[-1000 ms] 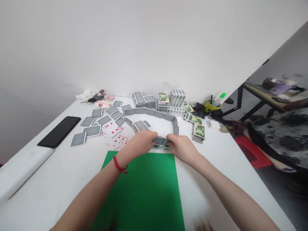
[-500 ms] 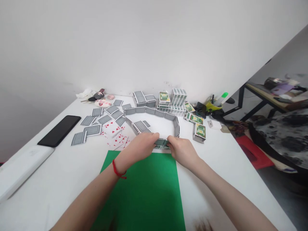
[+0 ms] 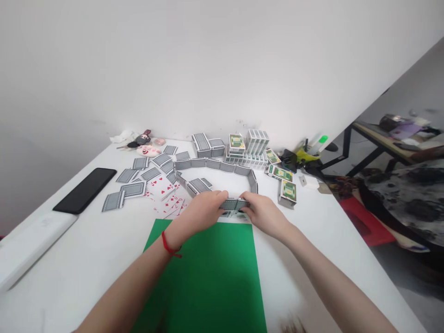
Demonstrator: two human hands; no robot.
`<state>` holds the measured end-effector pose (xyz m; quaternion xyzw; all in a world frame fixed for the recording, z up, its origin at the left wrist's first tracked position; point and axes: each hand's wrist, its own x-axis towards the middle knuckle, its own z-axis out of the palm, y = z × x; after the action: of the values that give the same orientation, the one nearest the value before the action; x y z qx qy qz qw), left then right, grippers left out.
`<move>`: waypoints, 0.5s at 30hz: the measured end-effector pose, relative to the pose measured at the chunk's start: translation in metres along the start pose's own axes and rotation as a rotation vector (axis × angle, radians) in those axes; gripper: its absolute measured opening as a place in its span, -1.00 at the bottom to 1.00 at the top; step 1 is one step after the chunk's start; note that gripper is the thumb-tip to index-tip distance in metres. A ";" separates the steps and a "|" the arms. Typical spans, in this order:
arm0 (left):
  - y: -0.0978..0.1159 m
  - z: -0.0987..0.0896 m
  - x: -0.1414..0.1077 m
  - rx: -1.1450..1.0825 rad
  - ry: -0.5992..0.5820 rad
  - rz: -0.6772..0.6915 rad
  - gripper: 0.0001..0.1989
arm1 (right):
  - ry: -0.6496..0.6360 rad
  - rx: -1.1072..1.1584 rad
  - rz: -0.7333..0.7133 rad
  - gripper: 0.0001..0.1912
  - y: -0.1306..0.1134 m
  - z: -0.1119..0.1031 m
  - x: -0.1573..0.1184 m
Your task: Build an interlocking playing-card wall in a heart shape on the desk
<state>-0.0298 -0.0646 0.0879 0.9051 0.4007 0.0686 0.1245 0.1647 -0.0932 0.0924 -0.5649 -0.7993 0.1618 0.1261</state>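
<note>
A ring of playing cards (image 3: 214, 164) stands on edge, linked end to end, on the white table. At its near side, my left hand (image 3: 204, 208) pinches a stretch of the linked cards (image 3: 231, 204) from the left. My right hand (image 3: 262, 209) pinches the same stretch from the right, thumb and fingers closed. Inside the ring lies a small stack of cards (image 3: 199, 185), face down. Loose face-up cards (image 3: 163, 187) with red suits are spread left of my left hand. Other cards lie partly hidden below the held stretch.
A green sheet (image 3: 204, 277) lies under my forearms. Stacked card boxes (image 3: 257, 142) stand against the wall, with a loose card box (image 3: 287, 192) to the right. A black phone (image 3: 86, 190), a long white case (image 3: 34, 247) and face-down cards (image 3: 133, 189) are on the left.
The far and left parts of the ring have shifted slightly left and spread wider. Both hands keep their pinch on the near stretch, and slightly more of it shows between them.
</note>
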 end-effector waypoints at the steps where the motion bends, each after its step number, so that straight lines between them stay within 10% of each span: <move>1: 0.000 0.001 0.000 -0.046 0.019 -0.002 -0.90 | 0.033 0.093 -0.009 -0.86 0.004 -0.001 0.000; 5: 0.001 0.012 -0.004 -0.228 0.126 -0.012 -0.67 | 0.123 0.298 0.014 -0.83 0.014 0.005 -0.006; 15: 0.006 0.034 0.003 -0.391 0.196 -0.043 -0.85 | 0.244 0.301 0.027 -0.82 0.008 0.032 -0.014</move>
<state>-0.0163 -0.0724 0.0567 0.8441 0.4090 0.2301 0.2595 0.1642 -0.1076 0.0599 -0.5656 -0.7371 0.2116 0.3033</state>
